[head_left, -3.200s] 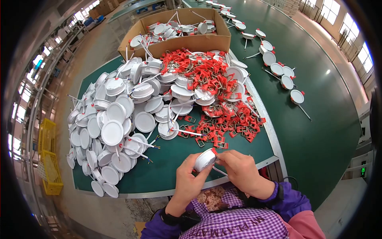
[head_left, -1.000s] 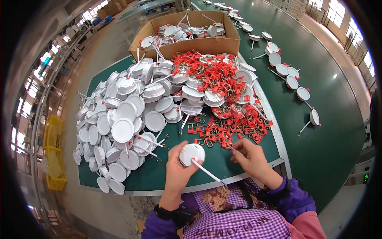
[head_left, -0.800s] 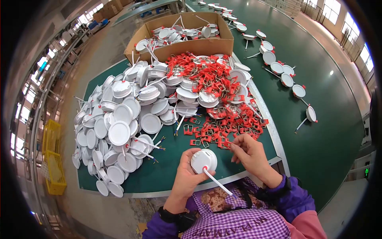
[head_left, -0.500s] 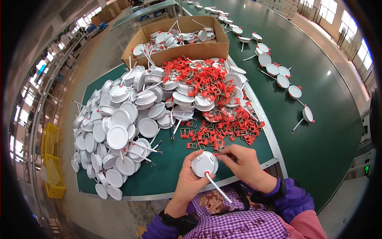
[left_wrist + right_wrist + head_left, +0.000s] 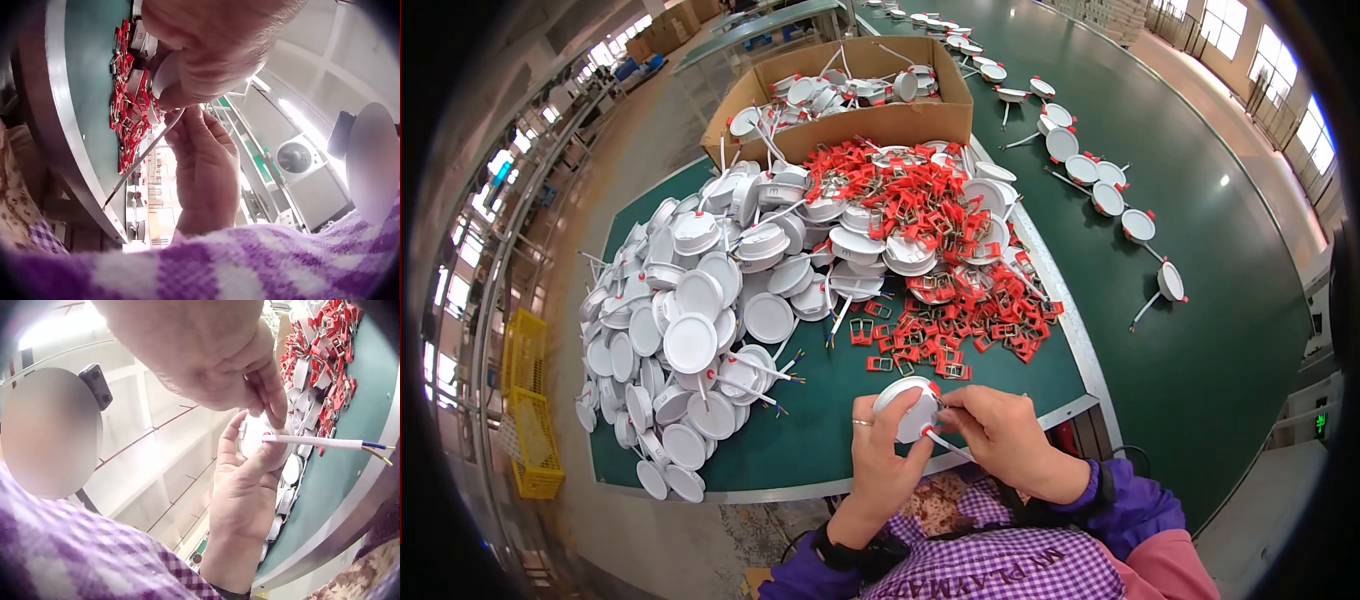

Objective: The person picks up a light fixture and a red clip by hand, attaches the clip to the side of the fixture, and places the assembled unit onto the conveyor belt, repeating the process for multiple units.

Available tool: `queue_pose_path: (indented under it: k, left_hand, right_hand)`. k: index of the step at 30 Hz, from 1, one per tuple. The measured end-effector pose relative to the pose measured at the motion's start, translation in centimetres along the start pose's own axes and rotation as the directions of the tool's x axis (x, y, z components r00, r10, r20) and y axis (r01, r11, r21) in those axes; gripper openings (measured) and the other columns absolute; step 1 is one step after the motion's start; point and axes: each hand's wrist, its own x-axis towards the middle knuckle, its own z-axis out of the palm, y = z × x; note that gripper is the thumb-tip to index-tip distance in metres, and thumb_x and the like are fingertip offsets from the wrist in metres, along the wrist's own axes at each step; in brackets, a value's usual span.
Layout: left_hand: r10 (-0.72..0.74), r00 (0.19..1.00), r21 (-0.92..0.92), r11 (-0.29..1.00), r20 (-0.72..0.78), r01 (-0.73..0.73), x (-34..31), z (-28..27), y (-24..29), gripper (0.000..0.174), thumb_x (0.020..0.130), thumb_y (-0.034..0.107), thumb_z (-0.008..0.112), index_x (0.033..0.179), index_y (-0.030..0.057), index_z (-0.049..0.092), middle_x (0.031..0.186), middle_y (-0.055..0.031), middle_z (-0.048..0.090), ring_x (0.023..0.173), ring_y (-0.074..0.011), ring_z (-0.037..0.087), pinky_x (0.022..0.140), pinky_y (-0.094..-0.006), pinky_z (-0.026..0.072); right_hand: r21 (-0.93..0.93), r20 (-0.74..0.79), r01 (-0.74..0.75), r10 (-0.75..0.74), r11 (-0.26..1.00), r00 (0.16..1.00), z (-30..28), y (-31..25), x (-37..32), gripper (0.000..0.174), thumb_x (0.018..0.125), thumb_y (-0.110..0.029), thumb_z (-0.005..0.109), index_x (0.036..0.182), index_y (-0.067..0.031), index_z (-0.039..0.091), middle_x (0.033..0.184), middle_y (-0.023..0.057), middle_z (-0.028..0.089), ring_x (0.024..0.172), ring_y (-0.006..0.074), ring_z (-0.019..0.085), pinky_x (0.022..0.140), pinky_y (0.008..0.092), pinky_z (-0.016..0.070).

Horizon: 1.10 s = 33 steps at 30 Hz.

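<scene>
My left hand point(image 5: 880, 465) grips a round white downlight point(image 5: 903, 408) by its rim, above the front edge of the green table. Its back faces up, and a white cable point(image 5: 319, 442) with bare blue and brown wire ends trails from it. At the light's right rim, my right hand point(image 5: 1005, 435) pinches a small red-and-metal spring clip point(image 5: 935, 388), mostly hidden by the fingertips. Just beyond the hands, a heap of similar red clips point(image 5: 1000, 315) spreads over the table.
Many white downlights point(image 5: 690, 342) are piled on the table's left. Behind stands a cardboard box point(image 5: 880, 125) of lights. To the right, a row of lights with red clips point(image 5: 1138, 225) lies on a long green surface point(image 5: 1230, 330). Yellow crates point(image 5: 532, 440) stand at left.
My right hand has moved from the clip heap to the downlight's rim with a clip. The light has turned in my left hand. Since the earliest frame, one more light lies at the row's near end.
</scene>
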Motion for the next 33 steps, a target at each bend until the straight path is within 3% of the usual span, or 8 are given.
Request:
queue_pose_path:
  k: [9, 11, 15, 21, 26, 28, 32, 33]
  left_hand:
    - [0.089, 0.995, 0.032, 0.995, 0.051, -0.091, 0.2, -0.4, 0.4, 0.056, 0.065, -0.002, 0.069, 0.117, 0.0093, 0.052, 0.104, -0.0148, 0.05, 0.091, -0.0302, 0.052, 0.075, -0.0369, 0.0458]
    - [0.089, 0.995, 0.024, 0.996, 0.054, -0.091, 0.0, -0.4, 0.3, 0.056, 0.065, -0.002, 0.07, 0.116, 0.0093, 0.053, 0.104, -0.0148, 0.05, 0.09, -0.0299, 0.052, 0.075, -0.0368, 0.0457]
    - [0.031, 0.994, -0.069, 0.997, 0.106, -0.024, -0.2, -0.3, 0.2, 0.058, 0.063, -0.003, 0.072, 0.115, 0.0071, 0.051, 0.101, -0.0117, 0.046, 0.09, -0.0224, 0.054, 0.074, -0.0299, 0.0466]
    - [-0.032, 0.979, -0.074, 0.996, 0.204, 0.048, -0.4, 0.4, 0.1, 0.06, 0.063, -0.004, 0.072, 0.118, 0.0064, 0.05, 0.101, -0.0104, 0.045, 0.091, -0.0208, 0.053, 0.076, -0.0292, 0.0465]
    - [-0.112, 0.962, -0.119, 0.982, 0.25, 0.146, 0.0, 0.8, 0.2, 0.065, 0.064, -0.006, 0.071, 0.123, 0.0039, 0.044, 0.103, -0.01, 0.047, 0.096, -0.0204, 0.054, 0.081, -0.0303, 0.0473]
    - [-0.341, 0.927, -0.692, 0.633, 0.155, 0.348, 0.2, 1.4, 0.2, 0.071, 0.068, -0.008, 0.069, 0.129, 0.0023, 0.034, 0.11, -0.0114, 0.049, 0.103, -0.0223, 0.055, 0.087, -0.0333, 0.0475]
    - [-0.521, 0.832, -0.734, 0.487, 0.191, 0.473, 0.6, -0.9, -2.0, 0.058, 0.075, -0.008, 0.063, 0.127, 0.0007, 0.039, 0.117, -0.016, 0.052, 0.104, -0.0219, 0.056, 0.086, -0.0382, 0.05]
    - [-0.523, 0.831, -0.733, 0.487, 0.19, 0.474, 0.5, -1.1, -2.1, 0.058, 0.075, -0.008, 0.063, 0.127, 0.0007, 0.039, 0.117, -0.016, 0.052, 0.104, -0.0219, 0.056, 0.086, -0.0382, 0.05]
  right_hand:
    - [0.061, -0.051, 0.003, 0.001, 0.998, 0.999, 0.0, 0.5, 0.4, 0.013, 0.077, -0.003, 0.065, 0.087, -0.0014, 0.056, 0.076, 0.0135, 0.059, 0.067, 0.0262, 0.062, 0.058, 0.0343, 0.047]
    - [0.223, 0.1, -0.212, 0.194, 0.951, 0.976, -0.5, 0.6, 0.3, 0.019, 0.078, 0.001, 0.065, 0.095, 0.0022, 0.056, 0.085, 0.0101, 0.064, 0.075, 0.0144, 0.064, 0.064, 0.0252, 0.0503]
    - [0.521, 0.236, -0.452, 0.386, 0.724, 0.892, -0.9, 1.7, 0.2, 0.038, 0.08, -0.006, 0.067, 0.112, 0.0044, 0.05, 0.1, 0.0126, 0.063, 0.069, 0.0108, 0.062, 0.061, 0.0226, 0.0503]
    - [0.478, 0.447, -0.66, 0.486, 0.58, 0.751, -1.6, 2.8, 1.0, 0.035, 0.082, -0.008, 0.066, 0.111, 0.0056, 0.051, 0.086, 0.0115, 0.065, 0.061, 0.0102, 0.061, 0.053, 0.0217, 0.0493]
    - [0.501, 0.414, -0.665, 0.521, 0.554, 0.746, -1.2, 3.3, -0.1, 0.032, 0.083, -0.011, 0.066, 0.108, 0.005, 0.054, 0.079, 0.0078, 0.065, 0.055, 0.0091, 0.06, 0.049, 0.0209, 0.047]
    - [0.525, 0.397, -0.663, 0.536, 0.534, 0.745, -1.3, 3.3, -0.1, 0.03, 0.084, -0.012, 0.065, 0.107, 0.0046, 0.055, 0.078, 0.0071, 0.065, 0.055, 0.0085, 0.059, 0.048, 0.0207, 0.0463]
    - [0.417, 0.523, -0.69, 0.464, 0.591, 0.714, -1.3, 4.1, -0.1, 0.023, 0.086, -0.016, 0.063, 0.101, 0.0004, 0.059, 0.073, 0.0041, 0.062, 0.054, 0.0088, 0.059, 0.048, 0.0228, 0.0466]
    - [0.35, 0.399, -0.582, 0.445, 0.734, 0.802, -1.3, 4.0, 0.2, 0.021, 0.085, -0.015, 0.063, 0.1, -0.0013, 0.06, 0.073, 0.0052, 0.062, 0.056, 0.0121, 0.061, 0.05, 0.0248, 0.0474]
